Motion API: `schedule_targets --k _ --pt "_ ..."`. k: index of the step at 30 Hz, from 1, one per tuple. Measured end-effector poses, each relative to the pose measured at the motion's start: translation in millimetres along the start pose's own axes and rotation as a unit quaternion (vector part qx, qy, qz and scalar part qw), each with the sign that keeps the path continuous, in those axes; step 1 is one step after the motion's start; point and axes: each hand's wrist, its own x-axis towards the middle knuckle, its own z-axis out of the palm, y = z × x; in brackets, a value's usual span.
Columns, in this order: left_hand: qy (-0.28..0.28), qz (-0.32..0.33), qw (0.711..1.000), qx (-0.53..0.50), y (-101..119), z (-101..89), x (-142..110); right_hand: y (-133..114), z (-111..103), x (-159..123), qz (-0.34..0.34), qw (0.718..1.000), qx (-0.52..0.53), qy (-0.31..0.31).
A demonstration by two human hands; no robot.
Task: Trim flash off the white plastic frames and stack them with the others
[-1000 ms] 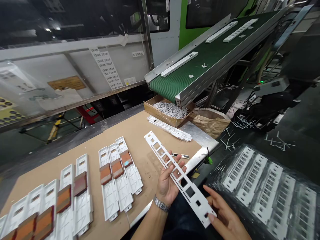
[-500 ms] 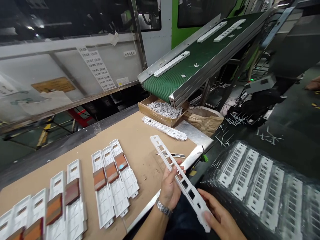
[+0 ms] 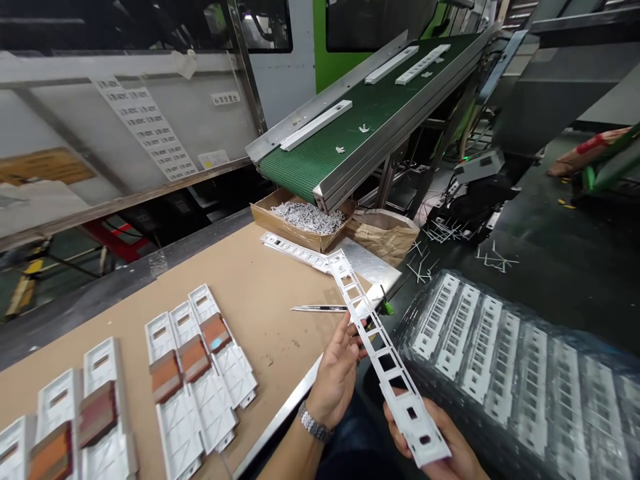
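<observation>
Okay, both hands on one white slotted strip, held slantwise off the bench edge, far end over the bench corner, near end toward the wearer. Right hand clamped round the near end, fingers showing on both sides. Left hand, watch on wrist, at the strip's left edge about midway, fingertips partly hidden behind; can't tell how firmly it grips. Hands apart from each other. Thin pointed tool lies on bench near left hand. Second slotted strip beside cardboard box of small gray pieces, under the conveyor end; held strip's tip overlaps it in view, contact unclear. Bench left: white trays with brown blocks across them. Right, below bench: plastic-wrapped slotted strips in a row.
</observation>
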Motion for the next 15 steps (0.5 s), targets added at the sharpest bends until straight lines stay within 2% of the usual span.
schedule_targets --k 6,9,12,15 --pt "-0.025 0.012 0.999 0.031 -3.3 1.2 -1.7 4.1 -3.0 0.1 0.021 0.999 0.041 -0.007" --pt "-0.022 0.002 0.999 0.045 -3.6 -0.5 -1.9 5.2 -3.7 -2.2 0.009 1.0 0.021 0.017" --pt "0.003 -0.014 0.996 0.092 -4.0 -7.0 -5.8 0.3 -7.9 -7.7 -0.045 0.995 -0.032 0.078" --pt "0.053 -0.02 0.985 0.166 -6.8 -20.8 -11.8 -14.2 -30.9 -17.3 -0.123 0.968 -0.114 0.188"
